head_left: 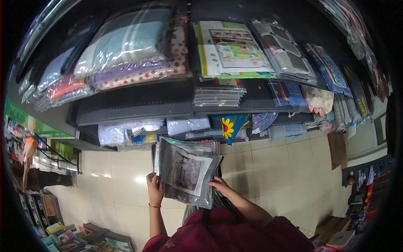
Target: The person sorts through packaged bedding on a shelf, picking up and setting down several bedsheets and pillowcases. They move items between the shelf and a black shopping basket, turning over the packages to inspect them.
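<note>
A flat clear-plastic package [184, 174] with a grey printed picture sheet of bedding is held in front of my body, over the floor. My left hand [155, 185] is closed on its left edge, fingers bent around the plastic. At the right edge, my right hand [220, 184] pinches the same package, with the fingertips over the sheet's border. Behind its top edge, more plastic-wrapped packages [205, 147] show in part. The lower end of the package hangs just above my dark red top.
Dark shelves [138, 105] ahead carry wrapped bedding, including a grey-blue striped pack [126, 40] and a green-edged pack [233, 48]. A blue sunflower fabric [228, 128] hangs from the lower shelf. Stocked goods [67, 237] stand behind at left. Pale tiles [268, 176] cover the floor.
</note>
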A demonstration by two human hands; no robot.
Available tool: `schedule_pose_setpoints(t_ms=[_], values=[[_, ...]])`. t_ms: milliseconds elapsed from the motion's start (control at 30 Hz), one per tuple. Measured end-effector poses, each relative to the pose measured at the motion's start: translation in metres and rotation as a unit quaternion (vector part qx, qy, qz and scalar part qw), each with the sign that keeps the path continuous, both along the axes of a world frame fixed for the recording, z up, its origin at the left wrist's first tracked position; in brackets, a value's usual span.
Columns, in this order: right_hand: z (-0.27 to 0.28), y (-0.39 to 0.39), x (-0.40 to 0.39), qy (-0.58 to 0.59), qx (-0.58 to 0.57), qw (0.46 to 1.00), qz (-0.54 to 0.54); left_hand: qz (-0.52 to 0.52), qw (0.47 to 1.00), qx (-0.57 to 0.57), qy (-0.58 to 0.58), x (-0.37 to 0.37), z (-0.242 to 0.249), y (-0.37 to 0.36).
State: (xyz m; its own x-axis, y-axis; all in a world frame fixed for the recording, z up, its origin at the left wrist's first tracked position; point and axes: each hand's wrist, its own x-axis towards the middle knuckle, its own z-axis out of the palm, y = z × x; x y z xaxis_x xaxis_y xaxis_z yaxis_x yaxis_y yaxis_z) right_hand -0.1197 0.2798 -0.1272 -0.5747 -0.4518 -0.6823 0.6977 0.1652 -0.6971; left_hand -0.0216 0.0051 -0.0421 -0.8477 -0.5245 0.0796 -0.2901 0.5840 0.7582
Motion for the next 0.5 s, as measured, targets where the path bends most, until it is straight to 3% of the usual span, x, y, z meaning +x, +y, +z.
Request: schedule_pose_setpoints(t_ms=[167,367,433,500], values=[[0.005,0.001,-0.014,-0.007,-0.037,0.999,-0.015,0.016,0.995,-0.097,0.023,-0.03,0.055,0.0],[0.032,-0.05,-0.033,-0.05,-0.193,0.978,-0.065,0.057,0.956,-0.282,0.057,-0.096,0.111,-0.037],[0.048,-0.066,-0.037,-0.03,-0.21,0.973,-0.096,0.069,0.937,-0.335,0.069,-0.124,0.111,-0.061],[0.055,-0.09,-0.047,-0.003,-0.218,0.969,-0.118,0.11,0.935,-0.318,0.112,-0.158,0.095,-0.092]])
